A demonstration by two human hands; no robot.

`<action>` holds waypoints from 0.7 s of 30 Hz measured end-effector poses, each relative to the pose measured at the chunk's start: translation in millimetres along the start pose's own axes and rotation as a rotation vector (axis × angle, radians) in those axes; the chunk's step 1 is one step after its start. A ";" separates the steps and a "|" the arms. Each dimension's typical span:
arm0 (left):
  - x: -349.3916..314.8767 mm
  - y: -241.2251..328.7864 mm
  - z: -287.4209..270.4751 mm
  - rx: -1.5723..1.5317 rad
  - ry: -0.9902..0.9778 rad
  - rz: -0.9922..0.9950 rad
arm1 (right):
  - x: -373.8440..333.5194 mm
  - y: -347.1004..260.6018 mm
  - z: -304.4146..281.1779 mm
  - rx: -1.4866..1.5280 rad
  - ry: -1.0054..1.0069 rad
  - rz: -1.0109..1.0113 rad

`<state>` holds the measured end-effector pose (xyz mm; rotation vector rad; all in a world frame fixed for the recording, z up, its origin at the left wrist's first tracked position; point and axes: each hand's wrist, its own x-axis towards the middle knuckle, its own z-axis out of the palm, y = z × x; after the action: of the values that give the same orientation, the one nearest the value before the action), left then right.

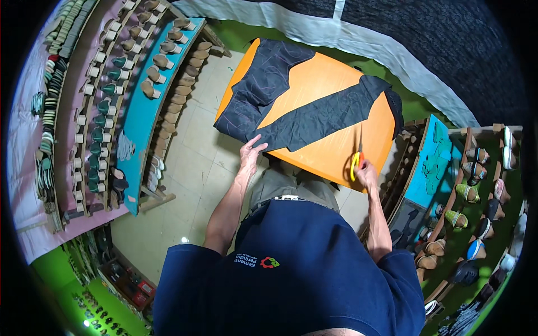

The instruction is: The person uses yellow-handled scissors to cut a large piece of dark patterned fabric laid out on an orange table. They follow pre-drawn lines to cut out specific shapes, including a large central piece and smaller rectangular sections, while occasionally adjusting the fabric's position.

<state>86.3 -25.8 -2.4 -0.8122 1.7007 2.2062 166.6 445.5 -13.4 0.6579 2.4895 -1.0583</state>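
On an orange table (330,73) lies black fabric (330,115) with faint curved lines drawn on it. One piece runs diagonally across the tabletop, and another dark piece (269,67) covers the far left part. My left hand (250,152), fingers spread, is at the near left corner of the table, by the fabric's edge. My right hand (367,175) grips scissors (357,161) with yellow and orange handles over the near right part of the table. Their blades point away from me, just short of the fabric's lower edge.
Shelves with shoes and shoe lasts (106,120) line the left, beside a blue board (143,117). Another blue surface (428,168) with green scraps stands at the right, next to racks of sandals and shoes (468,193). Behind the table hangs a dark curtain (426,45).
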 end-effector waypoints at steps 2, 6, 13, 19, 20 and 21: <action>-7.9 4.1 -2.5 -0.053 0.033 -0.015 | -45.1 -52.0 4.7 0.197 -0.162 -0.117; -28.1 25.9 8.6 -0.108 0.035 -0.069 | -80.3 -104.8 39.8 0.073 -0.549 -0.121; -34.7 34.0 -5.1 -0.055 -0.057 -0.054 | -81.6 -180.5 91.5 0.158 -0.915 0.026; -38.2 25.2 -34.3 -0.028 -0.069 -0.102 | -69.0 -205.2 110.5 0.152 -0.897 0.030; -39.2 24.1 -36.7 -0.026 -0.065 -0.116 | -67.0 -205.4 114.5 0.148 -0.908 0.039; -40.3 23.0 -38.6 -0.029 -0.067 -0.112 | -64.7 -204.8 119.7 0.144 -0.918 0.048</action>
<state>118.5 -63.3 32.3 -0.8103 1.5569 2.1632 125.7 213.6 57.4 0.1780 1.6074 -1.1749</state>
